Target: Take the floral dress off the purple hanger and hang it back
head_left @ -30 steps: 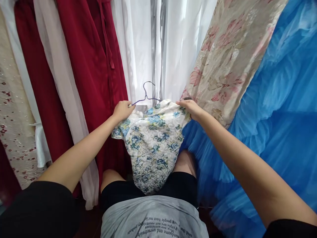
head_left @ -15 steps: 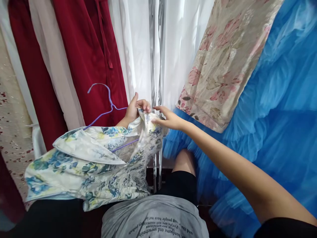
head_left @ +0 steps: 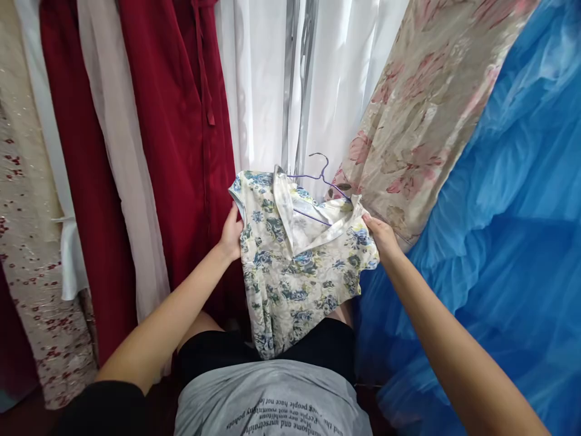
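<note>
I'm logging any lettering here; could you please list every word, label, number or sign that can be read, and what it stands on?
"people": on the grey T-shirt, upside down in the picture
"are not": same grey T-shirt
"and the": same grey T-shirt
The rest of its print is too small or blurred to read surely.

The top (head_left: 308,275), white with blue, green and yellow flowers, is spread front-up, its V-neck open and shoulders slanting down to the picture's right. The thin purple hanger (head_left: 322,176) sits inside, hook above the neckline, lower bar showing in the opening.
</note>
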The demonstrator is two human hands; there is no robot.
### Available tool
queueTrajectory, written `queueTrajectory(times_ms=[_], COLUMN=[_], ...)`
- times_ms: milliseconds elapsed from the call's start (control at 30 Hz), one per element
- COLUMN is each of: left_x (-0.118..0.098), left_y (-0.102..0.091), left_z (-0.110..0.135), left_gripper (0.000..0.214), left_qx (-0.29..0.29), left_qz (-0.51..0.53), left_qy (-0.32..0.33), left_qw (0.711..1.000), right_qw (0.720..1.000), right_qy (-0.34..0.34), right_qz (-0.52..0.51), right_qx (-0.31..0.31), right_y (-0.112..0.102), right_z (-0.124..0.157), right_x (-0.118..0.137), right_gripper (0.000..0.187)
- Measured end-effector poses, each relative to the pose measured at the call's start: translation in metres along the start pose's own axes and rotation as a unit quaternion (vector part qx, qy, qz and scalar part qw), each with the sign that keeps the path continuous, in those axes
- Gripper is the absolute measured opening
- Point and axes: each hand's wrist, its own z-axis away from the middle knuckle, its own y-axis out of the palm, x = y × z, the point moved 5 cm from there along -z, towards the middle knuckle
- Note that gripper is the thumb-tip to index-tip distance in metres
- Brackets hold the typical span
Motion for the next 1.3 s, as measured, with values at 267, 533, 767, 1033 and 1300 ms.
queueTrajectory(times_ms=[267,533,767,1033,1300], left_x=[0.061,0.088,0.081,0.104,0.109], left_y=[-0.035,-0.024,-0.023,-0.029,-0.004], left_z=[0.047,0.088,0.109,0.130,0.138], left_gripper=[0.055,0.053,0.050,0.046,0.038], left_qx=[-0.084,-0.123,-0.100,-0.127,-0.144], left_qz=[0.049,0.034,-0.013,-0.023,-0.070], left_qy=[-0.005,0.035,0.023,0.022,0.056], left_qw=[0.995,0.991,0.995,0.991,0.985], right_qw=[0.998,0.995,0.983,0.906,0.984], right_qy=[0.050,0.024,0.071,-0.234,0.052], right_qz=[0.008,0.042,0.076,0.190,0.127], right_qx=[0.048,0.092,0.155,-0.297,0.112], right_y=[0.025,0.019,0.017,0.022,0.139], right_z=[0.010,0.018,0.022,0.108,0.180], right_x=[0.023,0.043,0.052,0.031,-0.098], right_gripper=[0.038,0.037,0.035,0.026,0.032])
